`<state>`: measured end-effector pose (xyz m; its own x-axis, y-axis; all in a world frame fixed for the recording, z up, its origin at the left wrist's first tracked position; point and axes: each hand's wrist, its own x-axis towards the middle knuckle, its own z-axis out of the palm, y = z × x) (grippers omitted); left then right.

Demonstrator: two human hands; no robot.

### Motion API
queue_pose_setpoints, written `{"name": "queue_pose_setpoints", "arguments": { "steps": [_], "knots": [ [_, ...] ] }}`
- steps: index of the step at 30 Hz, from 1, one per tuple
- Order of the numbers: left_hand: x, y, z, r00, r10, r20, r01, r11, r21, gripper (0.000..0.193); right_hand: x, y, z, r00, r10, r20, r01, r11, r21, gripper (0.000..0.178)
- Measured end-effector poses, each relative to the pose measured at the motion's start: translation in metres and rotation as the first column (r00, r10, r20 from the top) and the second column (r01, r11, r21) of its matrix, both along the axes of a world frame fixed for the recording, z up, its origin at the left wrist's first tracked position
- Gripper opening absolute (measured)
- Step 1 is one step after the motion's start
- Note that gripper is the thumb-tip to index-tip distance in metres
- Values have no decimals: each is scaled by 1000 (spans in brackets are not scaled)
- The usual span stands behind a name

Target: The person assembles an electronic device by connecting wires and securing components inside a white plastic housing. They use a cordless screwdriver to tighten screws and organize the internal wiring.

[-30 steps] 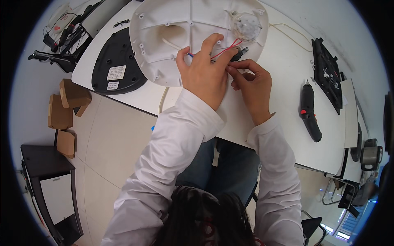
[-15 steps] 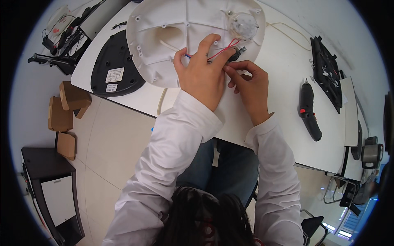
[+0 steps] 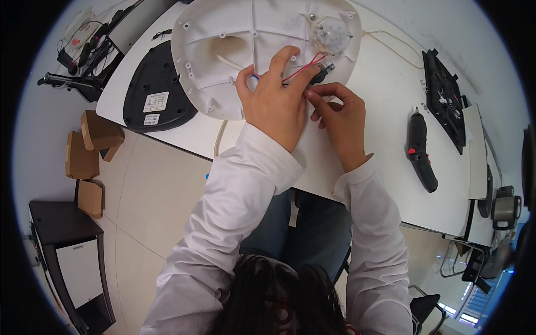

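Observation:
Both my hands work at the near right part of a white plastic housing (image 3: 268, 25), whose ribbed inner side faces up. My left hand (image 3: 273, 103) lies over its near edge with fingers spread; a digit rests against a small black part (image 3: 325, 72) and holds it there. Thin red wires (image 3: 304, 70) run from under that hand toward a clear round piece (image 3: 330, 37) set in the housing. Close against it, my right hand (image 3: 341, 114) pinches thumb and index finger together; whatever lies between the tips is too small or hidden. A white cable (image 3: 228, 61) crosses the housing.
Left of the housing lies a black base plate (image 3: 162, 84) with labels. A black electric screwdriver (image 3: 419, 151) rests on the white table (image 3: 385, 139) at right, beside a black tray (image 3: 445, 100) with small metal pieces. Cardboard boxes (image 3: 84, 156) stand on the floor at left.

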<state>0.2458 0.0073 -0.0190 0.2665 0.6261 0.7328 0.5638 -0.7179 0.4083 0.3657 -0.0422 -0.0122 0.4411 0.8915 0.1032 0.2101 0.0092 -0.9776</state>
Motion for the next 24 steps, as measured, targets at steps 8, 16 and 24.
{"name": "queue_pose_setpoints", "arguments": {
  "steps": [8,16,24],
  "knots": [
    [0,0,-1,1000,2,6,-2,1000,7,36,-1,-1,1,1000,12,-21,-12,1000,-3,17],
    [1,3,-5,1000,16,-12,-16,1000,13,45,0,-2,2,1000,29,5,-29,999,-34,18],
    [1,2,-3,1000,14,-17,-14,1000,15,45,1,1,0,999,19,29,-18,1000,-13,18]
  ]
}}
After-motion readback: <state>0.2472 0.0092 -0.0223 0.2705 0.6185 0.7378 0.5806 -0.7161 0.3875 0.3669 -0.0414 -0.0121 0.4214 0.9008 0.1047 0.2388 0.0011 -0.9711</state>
